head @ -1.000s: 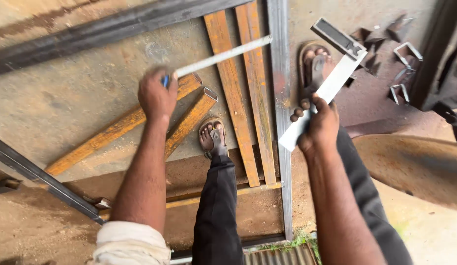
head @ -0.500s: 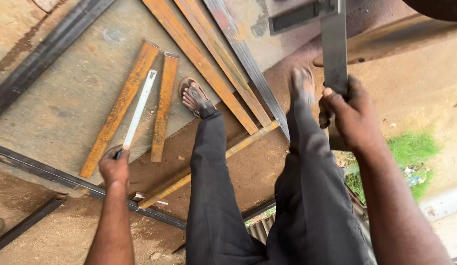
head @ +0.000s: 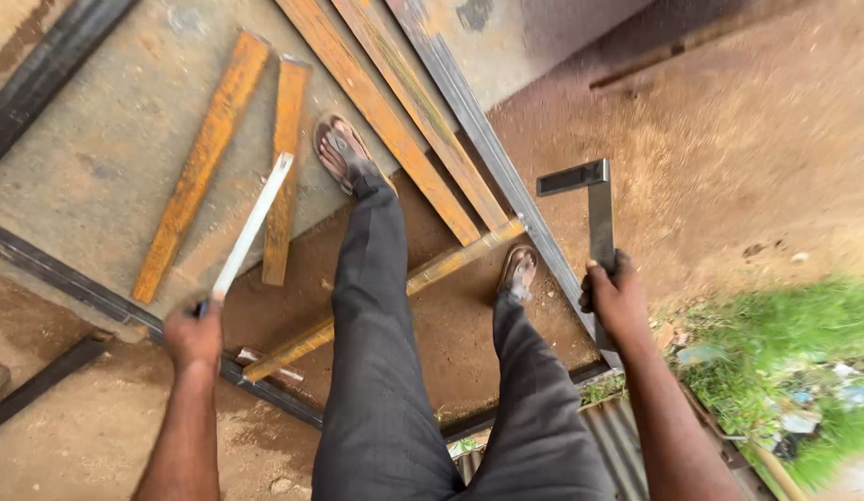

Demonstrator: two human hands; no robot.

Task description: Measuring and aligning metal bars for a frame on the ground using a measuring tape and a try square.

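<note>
Compared with half a second earlier, the view had pulled back: the right hand point(head: 616, 299) had dropped from the upper right toward the middle right of the frame, so that the whole try square point(head: 588, 206) now showed, and the left hand point(head: 194, 332) sat slightly higher over the long grey steel bar point(head: 492, 153), the landmark for what follows. The right hand was closed around the square's flat grey blade, to the right of the steel bar, with the dark rectangular stock pointing left at the top. The left hand, far to the left of the steel bar, was clenched on the near end of a thin, pale flat steel rule point(head: 253, 223), which slanted up and away over a rusty orange flat bar point(head: 283, 167). A second rusty flat bar point(head: 202, 165) lay farther left, and two long rusty strips point(head: 395, 111) ran just left of the steel bar, parallel to it. A dull brass-coloured bar point(head: 386, 301) lay crosswise, its upper end meeting the steel bar. The sandalled right foot point(head: 518, 272) stood just left of the steel bar; the left foot point(head: 344, 153) rested on rough concrete point(head: 98, 158). Grass point(head: 785, 343) lay far right.
</note>
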